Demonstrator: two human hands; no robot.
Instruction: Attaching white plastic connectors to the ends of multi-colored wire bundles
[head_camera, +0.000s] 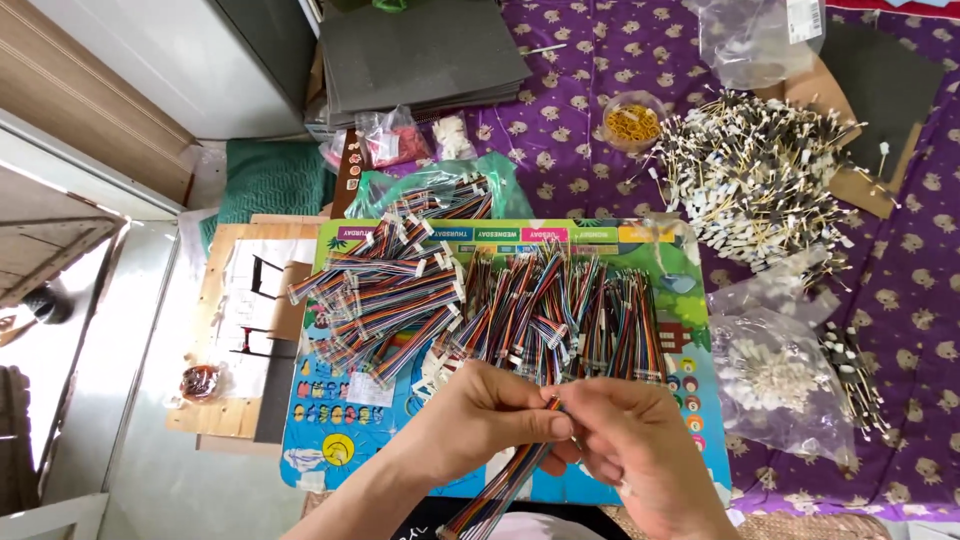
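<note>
Over a bright cartoon-printed plastic board, the left hand and right hand both pinch shut on one bundle of rainbow-striped ribbon cable that trails down toward the person. Loose heaps of similar multicoloured cables cover the board. Right of it lies a clear plastic bag of white-tipped wires; beyond, a small round clear tub of yellow rubber bands rests on purple patterned cloth.
</note>
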